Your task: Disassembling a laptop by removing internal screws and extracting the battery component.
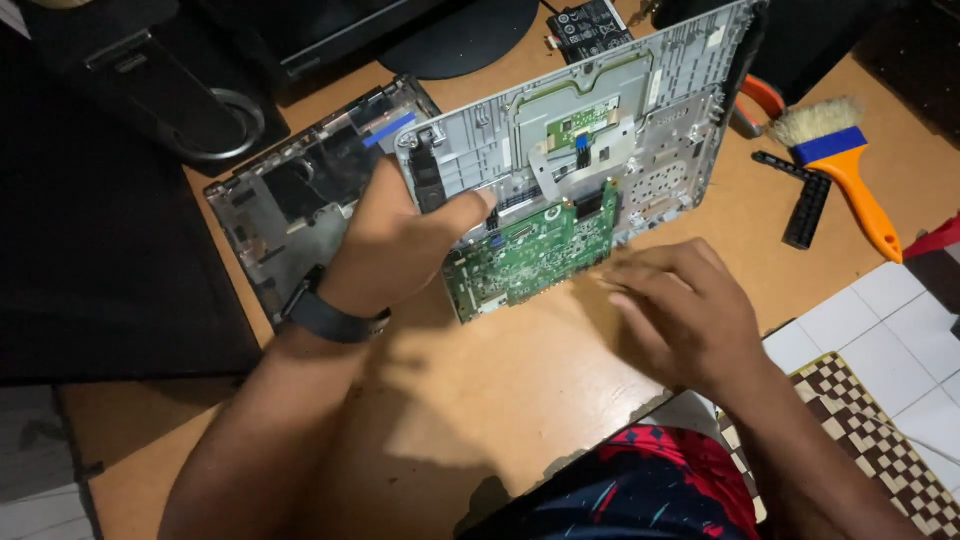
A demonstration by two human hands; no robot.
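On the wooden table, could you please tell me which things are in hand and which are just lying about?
In hand:
- grey laptop chassis, held by the left hand
- green circuit board on it, right hand beside it

Lying about:
- black bottom cover
- orange-handled brush
- black strip

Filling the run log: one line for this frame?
left hand: grips laptop shell edge, tilted up | right hand: flat on table, blurred, near green circuit board | brush: right
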